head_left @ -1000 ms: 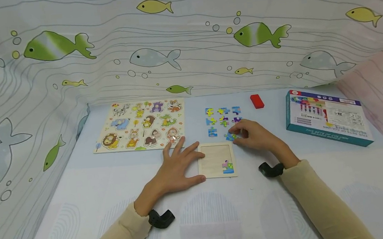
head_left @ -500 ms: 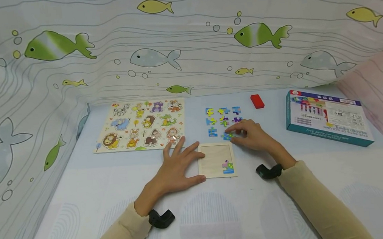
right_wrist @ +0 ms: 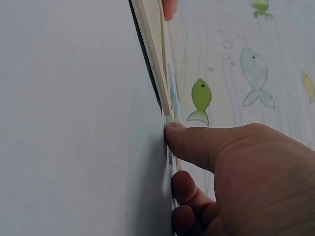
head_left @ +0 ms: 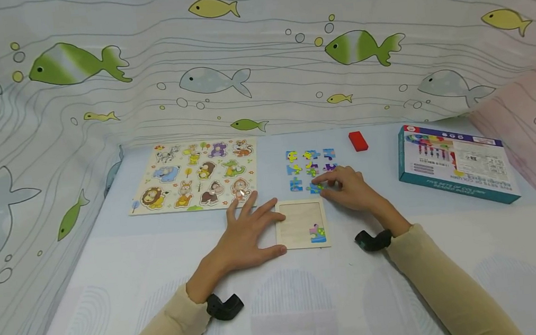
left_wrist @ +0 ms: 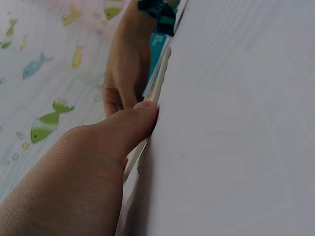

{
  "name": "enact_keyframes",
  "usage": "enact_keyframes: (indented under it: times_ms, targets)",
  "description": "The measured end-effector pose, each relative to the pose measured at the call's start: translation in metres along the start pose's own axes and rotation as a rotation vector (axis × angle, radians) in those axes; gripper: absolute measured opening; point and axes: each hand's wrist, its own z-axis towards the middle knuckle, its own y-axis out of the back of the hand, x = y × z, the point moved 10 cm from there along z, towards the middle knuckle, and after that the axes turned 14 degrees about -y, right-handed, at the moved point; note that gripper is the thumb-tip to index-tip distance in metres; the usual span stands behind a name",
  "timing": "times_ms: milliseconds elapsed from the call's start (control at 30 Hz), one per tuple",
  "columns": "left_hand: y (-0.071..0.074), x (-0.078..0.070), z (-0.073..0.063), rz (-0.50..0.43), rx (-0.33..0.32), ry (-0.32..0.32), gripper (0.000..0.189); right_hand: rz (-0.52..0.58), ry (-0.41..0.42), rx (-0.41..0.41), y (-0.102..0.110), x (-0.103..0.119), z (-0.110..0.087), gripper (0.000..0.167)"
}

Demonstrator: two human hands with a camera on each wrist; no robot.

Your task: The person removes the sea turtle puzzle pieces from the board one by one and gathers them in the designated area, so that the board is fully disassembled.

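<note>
A small square wooden puzzle tray (head_left: 294, 221) lies flat on the table, with a few joined jigsaw pieces (head_left: 318, 234) in its lower right corner. My left hand (head_left: 243, 239) rests with spread fingers at the tray's left side; in the left wrist view its thumb touches the tray edge (left_wrist: 161, 73). Just beyond the tray's upper right corner, my right hand (head_left: 348, 189) pinches a blue-green jigsaw piece (head_left: 315, 188) between thumb and index finger, low on the table. Loose jigsaw pieces (head_left: 292, 156) lie in rows behind it, some partly hidden by the right hand.
An animal puzzle board (head_left: 192, 177) lies at the back left, close to the left fingertips. Behind the right hand sits a red block (head_left: 358, 141). A teal-edged flat box (head_left: 456, 164) is farther right. Fish-printed cloth (head_left: 147, 103) rises at the back.
My right hand has shifted slightly left with the jigsaw piece, which is now straighter and in line below the middle column of loose pieces. My left hand has stayed at the tray.
</note>
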Motion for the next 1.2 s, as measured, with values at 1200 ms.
enact_keyframes:
  times_ms: [1200]
  targets:
    - [-0.0027,0.0023,-0.0003,-0.011,0.007,0.006,0.065,0.055,-0.051,-0.094,0.0048,0.0011,-0.001,0.028]
